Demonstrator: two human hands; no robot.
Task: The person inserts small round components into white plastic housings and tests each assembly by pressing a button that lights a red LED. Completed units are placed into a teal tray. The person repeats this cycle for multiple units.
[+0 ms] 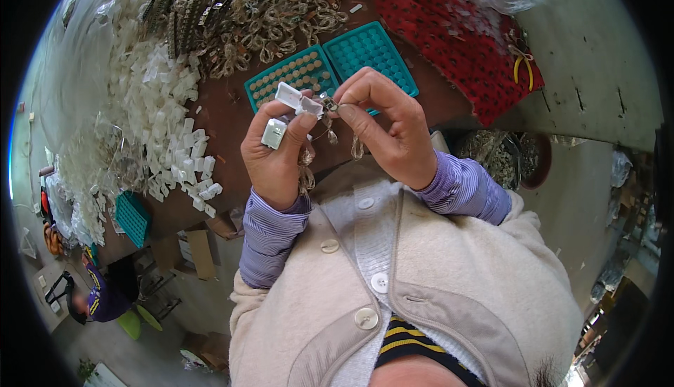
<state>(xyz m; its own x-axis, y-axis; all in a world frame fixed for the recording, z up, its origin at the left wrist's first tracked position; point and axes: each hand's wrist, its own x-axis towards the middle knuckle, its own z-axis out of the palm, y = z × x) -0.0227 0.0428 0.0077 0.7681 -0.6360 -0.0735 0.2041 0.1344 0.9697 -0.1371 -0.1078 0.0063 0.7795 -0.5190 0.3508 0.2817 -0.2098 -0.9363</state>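
Nearest to us sits our own cream knitted cardigan with pale round buttons (330, 246), and from its striped lilac cuffs our two hands rise over the brown counter (225, 117); our left hand (275, 154) is closed around small white plastic box-shaped housings (274, 133), one tucked in the palm, another pinched at thumb and forefinger with its long side lying roughly level, left to right, its near end pointing toward the other hand; our right hand (387, 124) is pinched shut on a tiny metal clip (328, 105), which meets the upper housing's right end, and clear strands with droplet shapes (357, 148) hang beneath. To do this well, we judge, we should keep the housing steady and bring the clip straight along its long side, not at a slant; whether it is already seated we cannot tell. Beyond the hands lie two teal plastic trays with round pockets (368, 49), the left one filled with tan discs; to the left spreads a heap of white housings (158, 99); farther off sit a tangle of wired strands (260, 8), a red patterned cloth (456, 29) and yellow-handled pliers (523, 68).
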